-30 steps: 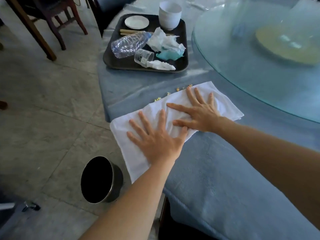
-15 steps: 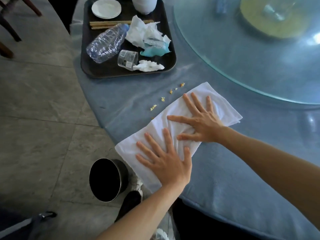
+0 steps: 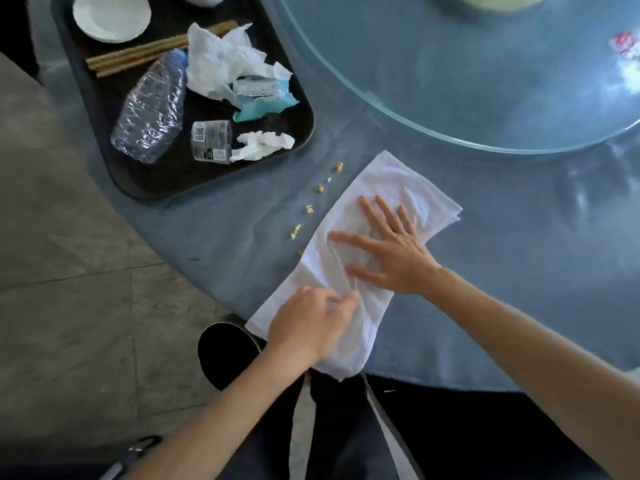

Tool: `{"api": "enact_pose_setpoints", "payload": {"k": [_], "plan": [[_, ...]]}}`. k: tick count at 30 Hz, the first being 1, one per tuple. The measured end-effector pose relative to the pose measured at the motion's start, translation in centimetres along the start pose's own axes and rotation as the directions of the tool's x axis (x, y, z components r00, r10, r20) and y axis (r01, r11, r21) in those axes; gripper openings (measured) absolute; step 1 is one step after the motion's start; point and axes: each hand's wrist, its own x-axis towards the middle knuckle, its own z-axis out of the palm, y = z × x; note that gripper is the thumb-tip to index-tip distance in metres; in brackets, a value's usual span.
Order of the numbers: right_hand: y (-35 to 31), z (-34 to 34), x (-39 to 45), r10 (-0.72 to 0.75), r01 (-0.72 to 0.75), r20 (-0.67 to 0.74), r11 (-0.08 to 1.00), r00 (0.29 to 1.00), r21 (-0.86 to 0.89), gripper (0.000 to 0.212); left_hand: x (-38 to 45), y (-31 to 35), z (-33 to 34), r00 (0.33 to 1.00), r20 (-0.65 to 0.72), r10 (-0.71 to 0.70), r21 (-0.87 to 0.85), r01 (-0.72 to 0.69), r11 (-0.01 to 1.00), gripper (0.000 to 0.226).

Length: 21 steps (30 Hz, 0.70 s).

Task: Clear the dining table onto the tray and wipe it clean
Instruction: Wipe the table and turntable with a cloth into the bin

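1. Nearest to us, our left hand point(image 3: 311, 327) sits on the near end of the white cloth point(image 3: 353, 271) with fingers curled, bunching the fabric; it is blurred, so we judge rather than see that it grips the cloth to gather it for the next wipe.
2. Our right hand point(image 3: 388, 251) lies flat on the cloth's middle, fingers straight and spread, pressing it down so that the fabric meets the worktop point(image 3: 225, 244) fully.
3. Below the worktop's edge a dark bin point(image 3: 225, 355) stands on the floor, partly hidden by the cloth's overhanging corner; we judge it is placed there to catch swept debris.
4. Just beside the cloth's left edge runs a line of yellow crumbs point(image 3: 308, 209), not yet wiped away, so the wiping step looks unfinished.
5. Farther left the dark tray point(image 3: 166, 181) already holds the cleared things: a crushed plastic bottle point(image 3: 149, 109), a small clear cup point(image 3: 211, 140) lying on its side, crumpled tissues point(image 3: 221, 60), a blue-and-white wipes packet point(image 3: 263, 95), chopsticks point(image 3: 138, 57) and a white saucer point(image 3: 110, 15).
6. The cup bears a barcode label, and the packet some print, but we cannot read either.
7. Farthest, the glass turntable point(image 3: 467, 64) covers the worktop's centre.
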Motion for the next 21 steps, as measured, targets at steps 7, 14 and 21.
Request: {"api": "enact_pose_setpoints", "payload": {"k": [7,14,21], "plan": [[-8.9,-0.4,-6.3,0.820,-0.416,0.131,0.139,0.558,0.899,0.047,6.6,2.3,-4.7,0.931,-0.325,0.166,0.106,-0.139,0.985,0.034],[-7.9,-3.1,-4.5,0.730,-0.349,0.563,-0.449,0.389,0.823,0.059,10.3,4.5,-5.2,0.983,-0.182,0.025,0.152,0.003,0.988,0.040],[-5.8,-5.8,-6.4,0.651,-0.390,0.500,-0.321,0.571,0.863,0.014,9.9,5.0,-8.4,0.994,0.110,0.005,-0.176,0.015,0.984,0.020]]}}
